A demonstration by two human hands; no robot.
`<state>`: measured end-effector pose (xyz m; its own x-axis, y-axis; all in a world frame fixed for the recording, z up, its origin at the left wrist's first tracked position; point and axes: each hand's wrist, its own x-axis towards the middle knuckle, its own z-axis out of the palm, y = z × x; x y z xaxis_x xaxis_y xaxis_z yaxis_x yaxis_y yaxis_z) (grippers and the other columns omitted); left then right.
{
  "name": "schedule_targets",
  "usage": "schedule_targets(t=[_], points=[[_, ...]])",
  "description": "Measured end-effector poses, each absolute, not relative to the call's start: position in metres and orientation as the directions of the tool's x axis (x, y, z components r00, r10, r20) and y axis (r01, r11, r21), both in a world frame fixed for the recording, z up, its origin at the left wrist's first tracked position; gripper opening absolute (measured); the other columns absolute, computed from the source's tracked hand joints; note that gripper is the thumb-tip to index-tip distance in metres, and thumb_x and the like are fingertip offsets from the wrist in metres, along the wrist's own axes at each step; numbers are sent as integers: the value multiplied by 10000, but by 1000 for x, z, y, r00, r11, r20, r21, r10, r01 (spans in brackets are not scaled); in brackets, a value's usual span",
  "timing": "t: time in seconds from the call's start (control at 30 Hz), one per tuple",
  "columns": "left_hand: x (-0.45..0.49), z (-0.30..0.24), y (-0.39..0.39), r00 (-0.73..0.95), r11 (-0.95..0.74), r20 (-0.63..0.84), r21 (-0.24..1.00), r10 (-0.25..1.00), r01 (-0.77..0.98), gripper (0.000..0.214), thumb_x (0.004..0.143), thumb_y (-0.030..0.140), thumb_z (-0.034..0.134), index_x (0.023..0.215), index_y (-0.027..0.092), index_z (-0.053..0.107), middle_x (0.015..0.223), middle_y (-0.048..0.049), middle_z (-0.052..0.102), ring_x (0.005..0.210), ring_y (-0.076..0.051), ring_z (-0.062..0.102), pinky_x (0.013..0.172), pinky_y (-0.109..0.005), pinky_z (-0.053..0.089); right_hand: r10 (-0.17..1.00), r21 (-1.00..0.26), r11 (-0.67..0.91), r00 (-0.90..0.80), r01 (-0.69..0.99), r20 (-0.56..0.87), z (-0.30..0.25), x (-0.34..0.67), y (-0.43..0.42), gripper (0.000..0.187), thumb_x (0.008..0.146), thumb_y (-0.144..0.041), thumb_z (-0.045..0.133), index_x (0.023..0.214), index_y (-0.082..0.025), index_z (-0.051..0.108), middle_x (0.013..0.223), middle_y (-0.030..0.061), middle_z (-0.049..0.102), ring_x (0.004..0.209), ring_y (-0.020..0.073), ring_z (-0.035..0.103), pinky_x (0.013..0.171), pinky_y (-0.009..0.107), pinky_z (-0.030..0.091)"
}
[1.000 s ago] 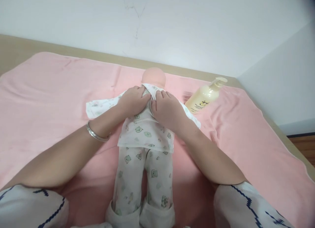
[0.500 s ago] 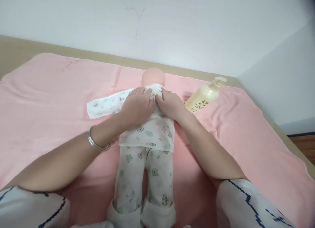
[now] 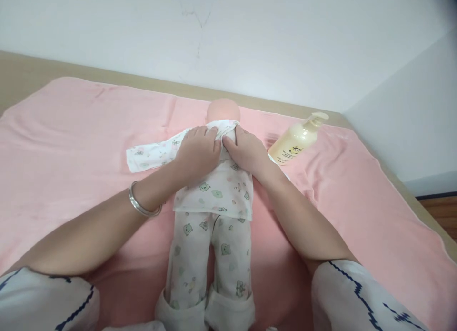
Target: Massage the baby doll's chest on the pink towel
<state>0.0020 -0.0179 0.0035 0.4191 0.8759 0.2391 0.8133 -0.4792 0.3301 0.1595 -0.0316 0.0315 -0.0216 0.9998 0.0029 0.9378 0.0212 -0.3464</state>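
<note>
A baby doll lies stretched out in a white printed top (image 3: 228, 190) and matching trousers (image 3: 228, 255) with turned-up cuffs. Its bald head (image 3: 223, 110) points away from me, no face showing. My left hand (image 3: 200, 152) lies flat over the left of the doll's upper body, fingers extended toward the shoulder. On the other side my right hand (image 3: 246, 150) rests on the top in the same way, its thumb near my left fingers. Folds of cloth bunch between the two hands. One white sleeve (image 3: 153, 153) reaches out to the left; the other is mostly hidden behind my right wrist.
A pale yellow pump bottle (image 3: 294, 143) with a cartoon face lies tilted to the right of the doll. Under everything spreads a pink blanket (image 3: 82, 178) on a wooden surface (image 3: 21, 76). A white wall (image 3: 143, 35) rises behind.
Both hands stay on the doll's upper body with only slight shifts. A bit of white cloth now shows beside my right wrist, below the bottle.
</note>
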Motion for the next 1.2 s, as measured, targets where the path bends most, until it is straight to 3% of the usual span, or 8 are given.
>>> schedule_targets(t=[0.23, 0.37, 0.67, 1.2], points=[[-1, 7, -2, 479, -505, 161, 281, 863, 816, 322, 996, 212, 338, 970, 170, 657, 1065, -179, 707, 1059, -326, 653, 977, -495, 530, 992, -186, 91, -74, 978, 99, 22, 147, -45, 479, 1109, -336, 270, 1296, -74, 624, 1355, 238, 697, 1253, 383, 645, 1109, 514, 459], [3, 7, 4, 292, -322, 136, 376, 947, 869, 299, 988, 256, 357, 1001, 189, 648, 942, -152, 712, 907, -314, 666, 841, -465, 537, 977, -114, 138, -116, 984, 182, 18, 141, -52, 470, 1101, -309, 295, 1353, -59, 603, 1389, 244, 676, 1317, 390, 603, 1146, 509, 434], [6, -7, 1, 259, -338, 241, 398, 935, 853, 429, 1035, 327, 360, 1237, 155, 698, 1130, -143, 765, 1106, -300, 687, 1026, -457, 541, 994, -282, 52, -21, 958, 112, 26, 149, -42, 332, 1044, -365, 366, 1114, -177, 631, 1205, 186, 737, 1097, 354, 675, 992, 502, 512], [9, -2, -5, 249, -315, 210, 397, 946, 862, 440, 1043, 280, 366, 1261, 145, 724, 1219, -155, 759, 1219, -319, 682, 1124, -495, 524, 1000, -338, -11, 19, 941, 21, 26, 158, -32, 538, 1088, -487, 314, 1316, -112, 628, 1404, 208, 693, 1254, 409, 656, 1050, 538, 510]])
